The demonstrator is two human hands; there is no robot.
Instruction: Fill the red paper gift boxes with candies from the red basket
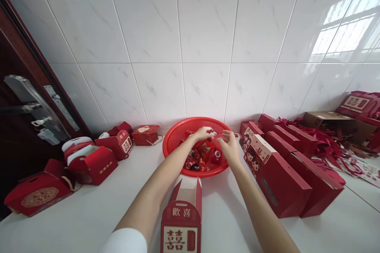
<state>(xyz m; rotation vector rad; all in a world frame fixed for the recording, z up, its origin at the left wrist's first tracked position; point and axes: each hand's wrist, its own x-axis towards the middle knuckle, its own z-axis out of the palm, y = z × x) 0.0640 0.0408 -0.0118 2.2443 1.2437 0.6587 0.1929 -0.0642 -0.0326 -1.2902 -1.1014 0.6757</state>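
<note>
Both my hands are over a round red plastic basket (171,133) filled with small wrapped sweets (204,154) in red and other colours. My left hand (203,133) has its fingers closed round a small red-and-white packet (211,133) above the basket. Just to its right, my right hand (229,143) is raised with fingers apart and nothing in it. An opened red gift box (179,221) with white and cream characters stands between my forearms, in front of the basket.
Several red gift boxes (92,165) sit at the left, near a dark door with a metal handle (28,106). Tall red boxes (276,174) stand in rows at the right. Beyond them are red ribbons (326,146) and a cardboard box (338,126). A tiled wall rises behind.
</note>
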